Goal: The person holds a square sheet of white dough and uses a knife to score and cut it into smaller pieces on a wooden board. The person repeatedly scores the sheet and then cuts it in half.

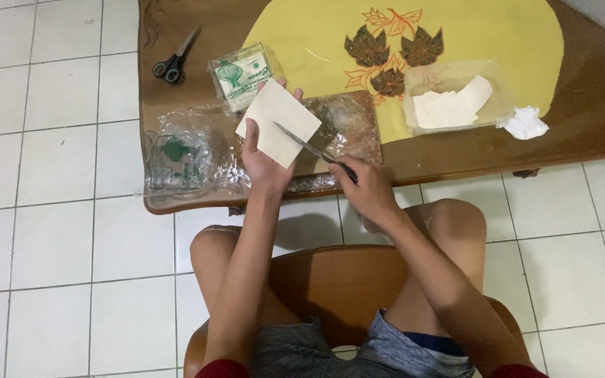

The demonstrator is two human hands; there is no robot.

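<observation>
1. My left hand (pixel 264 157) holds up a pale square sheet (pixel 279 122), thumb on its near face and fingertips curling over its far edge, so the sheet is pinched between them and tilted like a diamond above the table (pixel 596 119).
2. My right hand (pixel 365 189) is closed around the dark handle of a thin knife (pixel 313 148), whose blade lies across the lower right part of the sheet, its tip pointing up and left toward my left thumb.
3. Right under the sheet and the blade lies a board wrapped in clear plastic (pixel 348 122), near the table's front edge (the film on it catches the light).
4. To the left of my left hand sits a crumpled clear wrapper with a green print (pixel 180 157), and just beyond the sheet stands a full packet with the same green print (pixel 243 73).
5. A pair of black-handled scissors (pixel 175 59) lies at the far left corner, well apart from both hands.
6. To the right, on the yellow mat (pixel 498 31) with leaf shapes, a clear tray (pixel 456 98) holds a few more pale sheets, and a crumpled white tissue (pixel 524 124) rests just beside it.
7. I sit on a wooden chair (pixel 337 280) over a white tiled floor (pixel 50 245).
</observation>
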